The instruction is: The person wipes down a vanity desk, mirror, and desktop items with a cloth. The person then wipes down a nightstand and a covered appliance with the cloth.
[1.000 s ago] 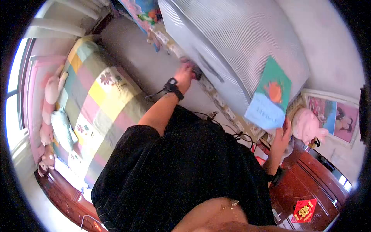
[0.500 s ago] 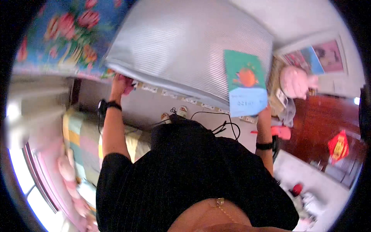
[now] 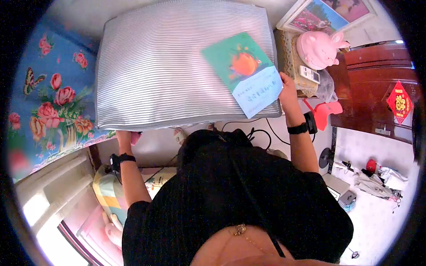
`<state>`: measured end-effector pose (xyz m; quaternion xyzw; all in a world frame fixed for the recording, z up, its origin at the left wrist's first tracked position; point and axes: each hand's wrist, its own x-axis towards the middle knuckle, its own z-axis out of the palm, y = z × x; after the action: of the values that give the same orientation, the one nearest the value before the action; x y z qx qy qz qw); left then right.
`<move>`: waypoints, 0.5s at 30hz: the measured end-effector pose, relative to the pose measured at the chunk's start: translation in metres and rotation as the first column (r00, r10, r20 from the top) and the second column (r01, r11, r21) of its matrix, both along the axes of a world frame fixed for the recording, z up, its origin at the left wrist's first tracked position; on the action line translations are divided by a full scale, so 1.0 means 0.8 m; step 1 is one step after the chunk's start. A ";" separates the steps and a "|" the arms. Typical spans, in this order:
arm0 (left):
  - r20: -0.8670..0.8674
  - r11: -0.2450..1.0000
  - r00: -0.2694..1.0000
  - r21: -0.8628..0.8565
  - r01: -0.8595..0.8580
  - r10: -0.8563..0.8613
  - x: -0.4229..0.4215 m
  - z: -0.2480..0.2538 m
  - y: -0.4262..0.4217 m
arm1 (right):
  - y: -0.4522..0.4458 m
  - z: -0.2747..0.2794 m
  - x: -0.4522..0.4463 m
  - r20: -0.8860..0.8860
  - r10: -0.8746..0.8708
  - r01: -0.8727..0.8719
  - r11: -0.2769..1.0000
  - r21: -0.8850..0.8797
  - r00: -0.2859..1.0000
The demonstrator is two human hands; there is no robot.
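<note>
A green and light-blue sheet of paper [image 3: 230, 62] with an orange picture and handwriting lies over the right part of a large grey-and-white striped fabric-covered piece [image 3: 177, 57]. My right hand [image 3: 288, 88] pinches the sheet at its right edge. Beside the near-left corner of the striped piece, my left hand [image 3: 125, 136] is closed on a pink cloth [image 3: 136, 138]. The fabric's edge hides part of that hand's fingers.
Blue floral fabric [image 3: 57, 97] hangs on the left. To the right, a small table [image 3: 288, 57] bears a pink rabbit figure [image 3: 317, 48], a white remote control [image 3: 309, 74] and a picture frame [image 3: 319, 17]. Black cables [image 3: 262, 133] run across the floor below.
The view has turned and shifted, so the striped piece now appears more level. The sheet has tilted, and my right hand still grips its edge. My left hand keeps the pink cloth.
</note>
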<state>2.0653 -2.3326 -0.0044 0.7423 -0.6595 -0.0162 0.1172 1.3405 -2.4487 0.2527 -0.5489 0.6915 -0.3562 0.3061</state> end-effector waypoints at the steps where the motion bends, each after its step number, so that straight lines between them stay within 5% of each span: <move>1: -0.162 0.990 0.984 0.135 -0.049 0.071 -0.006 0.009 0.003 | 0.003 -0.003 -0.003 -0.008 -0.014 0.013 0.999 -0.050 1.000; 2: -0.302 0.958 0.937 0.273 -0.090 0.174 -0.005 0.022 0.003 | 0.004 -0.006 -0.002 -0.008 -0.013 0.012 0.995 -0.099 1.000; 4: -0.519 0.941 0.796 0.283 -0.185 0.312 -0.003 0.021 0.000 | 0.004 0.020 0.007 0.023 0.031 -0.031 0.999 -0.014 0.999; 5: -0.561 0.939 0.755 0.248 -0.239 0.340 -0.016 0.033 0.000 | 0.003 0.019 0.006 0.215 0.008 -0.015 0.999 0.029 0.976; 7: -0.591 0.911 0.693 0.256 -0.324 0.413 -0.055 0.095 -0.005 | -0.001 0.029 0.017 0.112 0.049 -0.044 0.998 -0.046 0.993; 9: -0.468 0.970 0.851 0.079 -0.230 0.240 -0.108 0.163 0.003 | -0.020 0.012 -0.020 -0.015 0.068 -0.068 0.996 -0.052 0.998; 12: -0.601 0.948 0.738 0.131 -0.290 0.309 -0.132 0.168 0.021 | -0.030 0.025 -0.044 -0.059 0.162 -0.162 0.987 -0.008 0.985; 13: -0.758 0.901 0.506 0.251 -0.355 0.411 -0.162 0.202 0.023 | -0.041 -0.011 -0.094 -0.308 0.243 -0.276 0.959 -0.067 0.920; 15: -0.710 0.857 0.481 0.404 -0.320 0.514 -0.178 0.228 0.037 | -0.040 -0.003 -0.116 -0.347 0.254 -0.283 0.959 -0.033 0.903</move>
<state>1.9228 -2.3028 0.1780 0.8002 -0.3276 -0.3886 0.3183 1.2476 -2.4806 0.2504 -0.7041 0.6362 -0.2391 0.2056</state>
